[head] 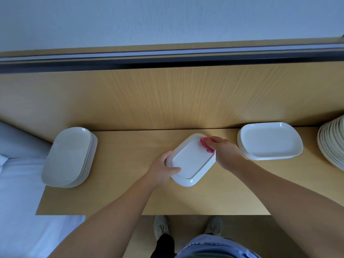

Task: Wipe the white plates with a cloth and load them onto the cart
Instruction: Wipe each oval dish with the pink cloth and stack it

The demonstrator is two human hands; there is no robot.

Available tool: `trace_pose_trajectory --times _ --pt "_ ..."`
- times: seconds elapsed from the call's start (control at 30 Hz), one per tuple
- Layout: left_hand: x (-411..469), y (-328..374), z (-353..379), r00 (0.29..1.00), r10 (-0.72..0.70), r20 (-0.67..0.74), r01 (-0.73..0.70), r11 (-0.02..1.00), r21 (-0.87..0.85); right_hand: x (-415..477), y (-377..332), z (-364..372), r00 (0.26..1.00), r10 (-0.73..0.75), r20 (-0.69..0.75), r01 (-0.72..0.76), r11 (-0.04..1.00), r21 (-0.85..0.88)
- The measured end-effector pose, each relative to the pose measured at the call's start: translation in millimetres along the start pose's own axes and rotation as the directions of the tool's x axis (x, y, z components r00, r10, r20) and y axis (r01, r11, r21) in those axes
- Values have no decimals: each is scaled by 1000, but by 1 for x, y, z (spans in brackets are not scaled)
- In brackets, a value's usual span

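- Plate (191,161) being wiped: white, rectangular with rounded corners, turned underside up so its raised foot ring shows; it sits at a slant near the middle of the table (130,198), between the two nearer stacks. Whether it rests on the wood or is lifted slightly cannot be told.
- Left hand (162,170): grasps the plate's near-left end, thumb lying across the upturned base, fingers curled under the rim.
- Right hand (226,151): fingers bent over a pink cloth (205,144), pressing it onto the plate's far-right corner.
- Left stack (68,157): white plates of the same shape, piled underside up near the table's left end, well apart from the held plate.
- Right stack (270,139): similar plates piled face up, just beside the right wrist.
- Third stack (333,144): rounder, cream-toned plates, cut off by the right edge of the view.
- Surroundings: wood-grain panel (167,97) behind the table; white fabric (18,183) beyond the left end; two pale shoes (161,227) on the floor below the near edge.
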State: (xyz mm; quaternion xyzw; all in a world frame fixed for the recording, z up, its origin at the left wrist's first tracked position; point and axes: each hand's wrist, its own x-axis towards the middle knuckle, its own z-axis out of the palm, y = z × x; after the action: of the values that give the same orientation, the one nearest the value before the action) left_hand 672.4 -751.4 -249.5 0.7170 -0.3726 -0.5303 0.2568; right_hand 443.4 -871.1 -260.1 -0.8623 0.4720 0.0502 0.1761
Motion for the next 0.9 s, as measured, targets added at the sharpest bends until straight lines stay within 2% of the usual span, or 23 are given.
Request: trace_pose_trajectory --times 0.1,0.17,0.23,0.3,0.43,0.63,0.77,0.83,0.9 --pt "-5 4 -1 994 -53 -99 52 999 -18 -5 3 -1 994 -61 -88 66 997 51" --pt "-12 11 -1 994 -74 -84 70 996 -49 -8 -1 -8 984 -113 -141 119 992 32" --pt "-22 19 -1 996 -60 -58 54 993 -102 -11 -8 -19 962 -182 -205 197 979 57" --pt "-33 27 -4 998 -31 -59 23 991 -133 -17 -18 -35 929 -249 -275 299 941 158" --pt "-59 32 -23 980 25 -199 -50 991 -121 -21 -33 -58 862 -345 -372 443 869 222" --pt "-101 15 -74 878 141 -457 -123 990 70 -3 -82 -71 813 -437 -385 546 802 242" --pt "-128 -3 -107 776 224 -590 -148 973 174 4 -118 -61 799 -496 -339 581 783 222" --pt "-139 -15 -125 715 254 -651 -164 967 196 7 -136 -56 791 -521 -320 594 779 201" --pt "-146 -27 -143 687 264 -677 -173 964 201 12 -155 -54 792 -523 -313 593 781 195"
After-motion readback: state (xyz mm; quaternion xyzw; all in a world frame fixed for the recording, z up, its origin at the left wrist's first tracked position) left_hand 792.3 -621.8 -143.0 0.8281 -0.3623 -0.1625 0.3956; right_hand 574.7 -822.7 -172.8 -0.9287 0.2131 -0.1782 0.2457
